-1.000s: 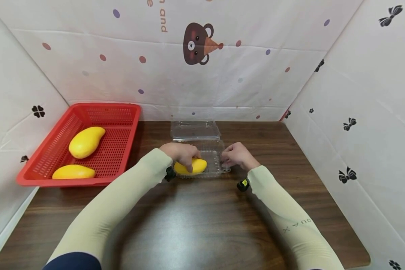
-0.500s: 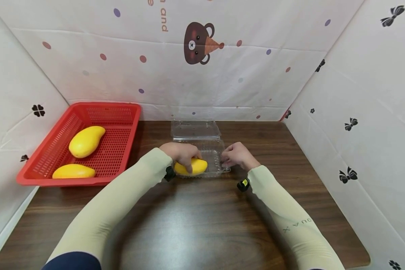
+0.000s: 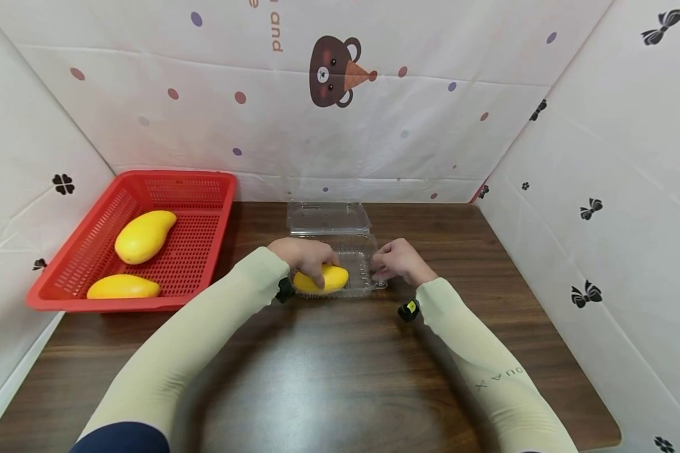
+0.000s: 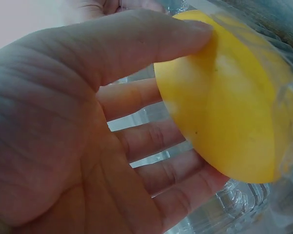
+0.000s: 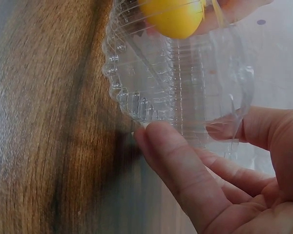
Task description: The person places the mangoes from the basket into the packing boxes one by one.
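Note:
My left hand (image 3: 307,257) grips a yellow mango (image 3: 334,279) low in the near left part of a clear plastic clamshell container (image 3: 358,267). In the left wrist view the thumb lies over one side of the mango (image 4: 224,107), with the other fingers curled beneath it. The container's lid (image 3: 328,217) is hinged back, away from me. My right hand (image 3: 398,261) holds the container's right side. The right wrist view shows its fingertips at the ribbed corner and the thumb (image 5: 263,124) on the wall.
On the left stands a red perforated basket (image 3: 195,233) with two more mangoes, one farther back (image 3: 145,238) and one near its front edge (image 3: 123,287). Beneath everything is a dark wooden table (image 3: 340,371). A printed white sheet (image 3: 430,126) hangs close behind the lid.

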{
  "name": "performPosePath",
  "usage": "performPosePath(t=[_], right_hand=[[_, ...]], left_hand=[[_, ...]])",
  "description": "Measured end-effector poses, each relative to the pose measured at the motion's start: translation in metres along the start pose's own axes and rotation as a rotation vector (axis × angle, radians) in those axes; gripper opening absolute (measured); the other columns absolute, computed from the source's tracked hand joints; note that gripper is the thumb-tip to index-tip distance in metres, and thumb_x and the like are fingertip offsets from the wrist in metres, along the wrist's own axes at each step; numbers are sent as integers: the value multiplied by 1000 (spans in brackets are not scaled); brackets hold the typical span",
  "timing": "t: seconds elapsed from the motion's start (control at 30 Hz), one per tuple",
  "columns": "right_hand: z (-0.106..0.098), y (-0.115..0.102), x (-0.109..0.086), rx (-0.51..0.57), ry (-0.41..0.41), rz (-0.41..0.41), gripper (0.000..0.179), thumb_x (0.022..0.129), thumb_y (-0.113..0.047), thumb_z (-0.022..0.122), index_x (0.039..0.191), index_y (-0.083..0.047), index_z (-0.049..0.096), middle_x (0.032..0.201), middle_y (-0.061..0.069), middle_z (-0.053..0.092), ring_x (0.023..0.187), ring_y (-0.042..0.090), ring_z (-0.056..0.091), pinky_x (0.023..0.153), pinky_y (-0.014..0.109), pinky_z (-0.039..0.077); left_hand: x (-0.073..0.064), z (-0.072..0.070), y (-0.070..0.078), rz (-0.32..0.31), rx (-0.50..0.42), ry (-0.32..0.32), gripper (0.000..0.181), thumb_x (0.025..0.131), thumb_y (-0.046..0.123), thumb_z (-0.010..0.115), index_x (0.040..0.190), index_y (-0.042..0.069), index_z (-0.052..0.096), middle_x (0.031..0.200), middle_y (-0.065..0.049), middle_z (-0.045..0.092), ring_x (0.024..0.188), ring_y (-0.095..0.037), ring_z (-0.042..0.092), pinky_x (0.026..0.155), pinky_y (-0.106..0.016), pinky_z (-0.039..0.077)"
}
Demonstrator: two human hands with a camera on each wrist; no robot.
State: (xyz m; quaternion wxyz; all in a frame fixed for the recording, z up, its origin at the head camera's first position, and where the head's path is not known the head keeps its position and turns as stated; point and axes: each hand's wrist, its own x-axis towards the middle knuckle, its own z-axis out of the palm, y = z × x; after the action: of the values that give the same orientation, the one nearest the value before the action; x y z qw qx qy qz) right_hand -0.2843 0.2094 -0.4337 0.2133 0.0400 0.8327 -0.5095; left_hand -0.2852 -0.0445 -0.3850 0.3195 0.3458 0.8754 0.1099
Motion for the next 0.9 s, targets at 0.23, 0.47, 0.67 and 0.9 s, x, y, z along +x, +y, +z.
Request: performPosePath(t=[0.23, 0.47, 0.67, 0.9], right_hand=[[0, 0, 0, -5, 1, -1, 26, 96, -2, 57, 113, 12, 70, 104, 23, 71, 74, 22, 76, 73, 37, 64], [0, 0, 0, -13, 0, -5, 27, 97, -4, 57, 114, 12, 70, 108, 24, 71, 74, 22, 76, 74, 37, 64], [-1, 1, -1, -1, -6, -4, 28, 99, -5, 57, 117, 12, 69, 109, 26, 71, 75, 22, 76, 73, 37, 64], [0, 1, 0, 1, -10, 4, 29, 100, -8, 58, 120, 11, 68, 111, 26, 72, 75, 21, 76, 73, 36, 64]], left_hand=[[1, 1, -2, 10, 6, 2, 56, 90, 13, 77, 143, 9, 58, 128, -7, 66, 107, -20, 60, 93, -39, 55], [-1, -2, -2, 15, 10, -17, 54, 92, 15, 74, 142, 8, 58, 122, -6, 66, 102, -20, 59, 89, -37, 54], [0, -4, -2, 11, 20, -24, 53, 92, 15, 71, 142, 6, 57, 122, -8, 65, 101, -20, 58, 86, -35, 54], [2, -1, -4, -8, 3, -22, 57, 90, 17, 75, 143, 7, 57, 123, -6, 65, 102, -20, 60, 89, -37, 55]])
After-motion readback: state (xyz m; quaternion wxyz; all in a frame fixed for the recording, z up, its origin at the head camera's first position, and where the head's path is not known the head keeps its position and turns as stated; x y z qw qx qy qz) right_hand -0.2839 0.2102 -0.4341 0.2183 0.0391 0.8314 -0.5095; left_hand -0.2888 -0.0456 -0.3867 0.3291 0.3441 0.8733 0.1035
